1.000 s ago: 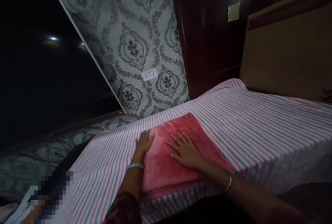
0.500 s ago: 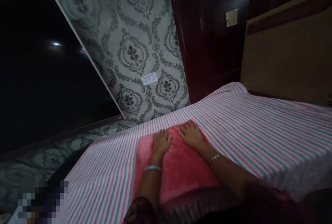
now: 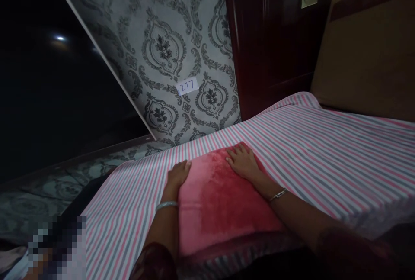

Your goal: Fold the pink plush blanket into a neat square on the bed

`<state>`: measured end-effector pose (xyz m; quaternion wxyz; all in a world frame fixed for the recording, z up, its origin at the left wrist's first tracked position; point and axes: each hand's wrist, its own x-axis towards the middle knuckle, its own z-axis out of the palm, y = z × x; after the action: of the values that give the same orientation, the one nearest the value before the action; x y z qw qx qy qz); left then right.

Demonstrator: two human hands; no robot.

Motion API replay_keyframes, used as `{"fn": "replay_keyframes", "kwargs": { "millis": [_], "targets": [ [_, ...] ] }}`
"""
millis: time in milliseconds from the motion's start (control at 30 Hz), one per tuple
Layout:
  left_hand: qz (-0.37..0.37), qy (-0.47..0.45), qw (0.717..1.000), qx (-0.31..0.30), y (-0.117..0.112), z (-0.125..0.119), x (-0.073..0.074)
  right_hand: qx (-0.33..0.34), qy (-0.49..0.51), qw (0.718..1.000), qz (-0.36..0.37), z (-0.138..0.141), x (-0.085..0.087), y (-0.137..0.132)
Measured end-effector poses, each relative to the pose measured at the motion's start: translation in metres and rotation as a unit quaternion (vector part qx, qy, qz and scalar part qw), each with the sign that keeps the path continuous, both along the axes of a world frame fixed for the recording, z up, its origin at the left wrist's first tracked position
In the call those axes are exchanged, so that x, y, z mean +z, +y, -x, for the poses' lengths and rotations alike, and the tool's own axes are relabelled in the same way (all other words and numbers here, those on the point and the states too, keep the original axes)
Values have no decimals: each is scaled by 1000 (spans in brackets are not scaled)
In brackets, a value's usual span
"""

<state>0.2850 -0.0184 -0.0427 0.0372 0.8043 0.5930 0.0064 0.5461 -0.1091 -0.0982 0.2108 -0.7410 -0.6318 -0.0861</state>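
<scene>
A folded pink-red plush cloth (image 3: 223,197), perhaps a blanket or towel, lies flat on the striped sheet (image 3: 301,150) in front of me. My left hand (image 3: 179,173) rests at its far left corner, thumb on the cloth's edge and the fingers over the side. Nothing is gripped there. On the far right part of the cloth, my right hand (image 3: 244,162) lies flat, palm down, with its fingers spread. Brushed pile makes the cloth look darker toward the right and paler on the left.
A large dark screen (image 3: 58,76) leans at the left against patterned wallpaper (image 3: 162,50). A paper label (image 3: 187,85) reading 277 is on the wall. Dark red wood panelling (image 3: 272,37) and a cardboard box (image 3: 369,55) stand at the back right.
My left hand has slid left across the cloth to its left edge. The right hand stays near the far right corner. The view has tilted slightly downward.
</scene>
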Motion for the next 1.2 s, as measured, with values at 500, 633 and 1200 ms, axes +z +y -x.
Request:
{"fn": "replay_keyframes", "kwargs": {
  "millis": [500,633,1200],
  "targets": [
    [-106,6,983,-148,-126,-58,12,5,39,997,69,2,24,-4],
    [-79,-45,970,-223,-176,-60,-29,165,9,983,83,-5,34,-5],
    [-95,-36,972,-211,-168,-56,-55,229,17,970,76,-45,20,42]
  ]
}}
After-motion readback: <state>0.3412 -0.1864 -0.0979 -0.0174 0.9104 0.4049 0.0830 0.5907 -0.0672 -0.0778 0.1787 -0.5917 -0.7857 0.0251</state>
